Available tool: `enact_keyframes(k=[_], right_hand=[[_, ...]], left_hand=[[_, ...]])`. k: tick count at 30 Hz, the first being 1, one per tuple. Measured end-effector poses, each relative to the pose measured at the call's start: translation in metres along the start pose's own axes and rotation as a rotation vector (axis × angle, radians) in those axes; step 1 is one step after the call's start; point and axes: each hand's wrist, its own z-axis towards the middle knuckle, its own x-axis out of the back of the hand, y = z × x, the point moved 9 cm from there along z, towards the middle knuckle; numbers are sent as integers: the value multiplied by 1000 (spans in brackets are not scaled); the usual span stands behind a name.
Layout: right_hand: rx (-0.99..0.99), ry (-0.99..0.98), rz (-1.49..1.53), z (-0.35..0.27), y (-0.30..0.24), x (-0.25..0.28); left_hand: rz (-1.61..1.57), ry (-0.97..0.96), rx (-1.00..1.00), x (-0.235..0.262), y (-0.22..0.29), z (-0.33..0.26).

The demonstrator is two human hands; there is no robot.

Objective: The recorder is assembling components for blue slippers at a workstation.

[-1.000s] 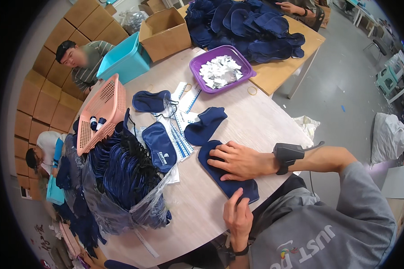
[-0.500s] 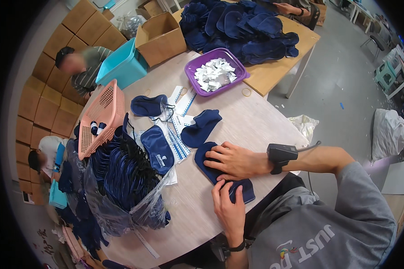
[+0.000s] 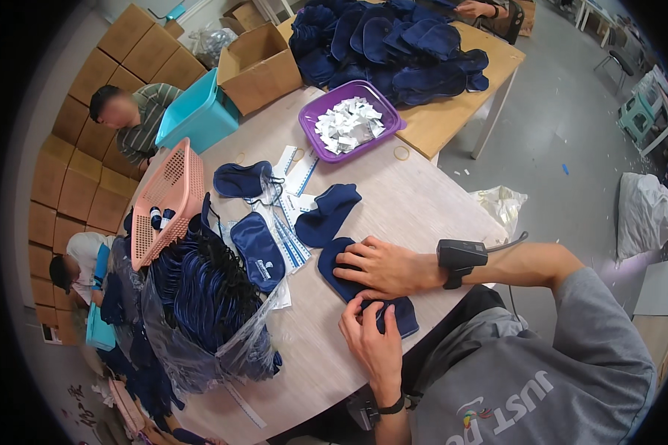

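A navy sock-like fabric piece (image 3: pixel 332 268) lies flat on the table in front of me. My right hand (image 3: pixel 386 268) rests on its upper part, palm down with the fingers spread. Just below, my left hand (image 3: pixel 371 337) has bent fingers and thumb pinching the cloth near the lower end (image 3: pixel 404 315); its fingertips partly touch my right hand. A second navy sock-like piece (image 3: pixel 326 215) lies bunched beyond my hands. To its left are a shiny navy eye mask (image 3: pixel 258 252) and another dark blue one (image 3: pixel 241 179) with a cord.
Plastic wrap (image 3: pixel 252 341) surrounds a heap of navy eye masks (image 3: pixel 200 297). A pink basket (image 3: pixel 172 193), turquoise bin (image 3: pixel 193 119), cardboard box (image 3: pixel 263 70) and purple tub (image 3: pixel 312 133) of white slips stand farther off. Blue-and-white strips (image 3: pixel 293 241) lie mid-table. Other people work nearby.
My left fingers have curled in a little more on the cloth. My right hand stays in place on it. The whole view has shifted slightly.
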Motion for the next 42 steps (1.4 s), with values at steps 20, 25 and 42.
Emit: enact_keyframes(k=[20,25,42], right_hand=[[11,37,-17,-2,1,-6],[10,38,-11,-4,0,-6],[-137,148,121,14,7,31]], left_hand=[[-70,-46,-516,-6,21,-57],[-38,-97,-359,-8,18,-51],[60,-264,-405,-22,14,-51]])
